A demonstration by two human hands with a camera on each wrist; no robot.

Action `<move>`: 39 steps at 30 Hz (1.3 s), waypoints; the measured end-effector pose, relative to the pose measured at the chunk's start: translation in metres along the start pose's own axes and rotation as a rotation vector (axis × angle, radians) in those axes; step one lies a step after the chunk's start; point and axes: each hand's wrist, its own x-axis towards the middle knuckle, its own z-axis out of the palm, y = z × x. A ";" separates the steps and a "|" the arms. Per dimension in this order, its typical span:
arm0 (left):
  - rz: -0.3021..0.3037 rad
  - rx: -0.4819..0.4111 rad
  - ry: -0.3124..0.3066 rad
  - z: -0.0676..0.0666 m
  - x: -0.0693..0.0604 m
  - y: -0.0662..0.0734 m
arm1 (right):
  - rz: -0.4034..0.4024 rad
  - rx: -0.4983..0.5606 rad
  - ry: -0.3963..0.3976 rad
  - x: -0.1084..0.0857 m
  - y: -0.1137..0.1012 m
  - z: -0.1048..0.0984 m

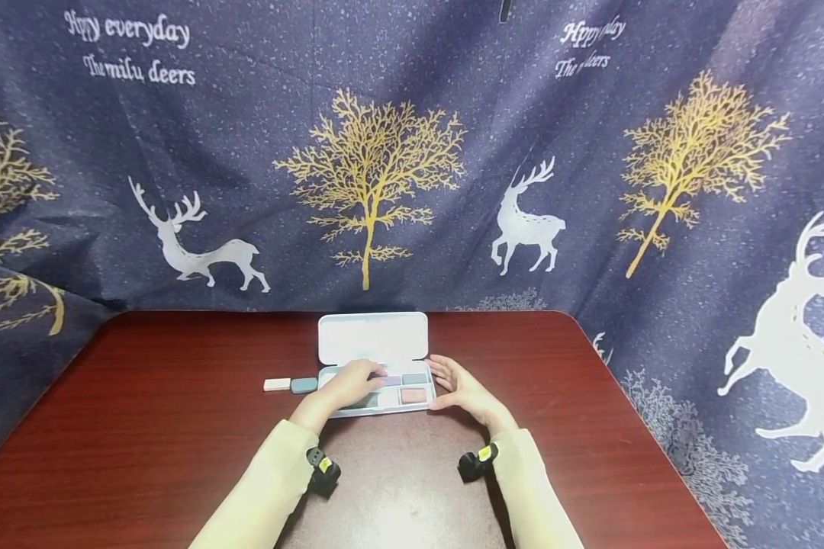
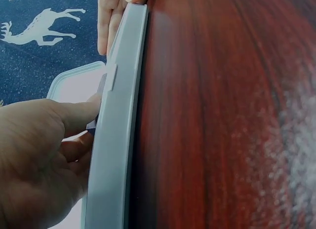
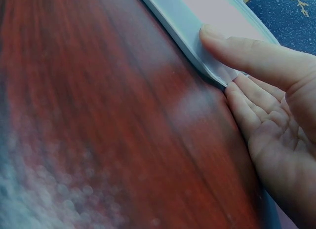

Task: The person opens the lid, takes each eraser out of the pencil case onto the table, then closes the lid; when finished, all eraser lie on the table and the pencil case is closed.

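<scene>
A flat white case (image 1: 378, 412) lies with its hinged lid (image 1: 373, 338) raised, and its compartments hold colored blocks. My left hand (image 1: 349, 383) reaches over the left half of the case. In the left wrist view, its thumb and fingers pinch a purple block (image 2: 102, 84), mostly hidden behind the case's front wall. My right hand (image 1: 470, 393) holds the right end of the case, thumb at the front corner and fingers behind. A pink block (image 1: 413, 395) and a blue-grey block (image 1: 415, 378) sit in right-hand compartments.
On the reddish-brown table (image 1: 178, 427), a white block (image 1: 277, 385) and a dark teal block (image 1: 304, 386) lie left of the case. A dark blue cloth (image 1: 412, 152) printed with deer and trees hangs behind the table.
</scene>
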 end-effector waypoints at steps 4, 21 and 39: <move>0.011 0.003 0.005 -0.001 0.001 0.000 | 0.003 0.001 0.002 0.000 0.000 0.000; 0.041 -0.047 0.045 0.001 -0.002 -0.003 | -0.006 0.002 -0.003 0.000 0.001 -0.001; 0.079 -0.057 0.147 -0.005 -0.012 -0.002 | -0.005 0.001 -0.003 0.000 0.000 0.000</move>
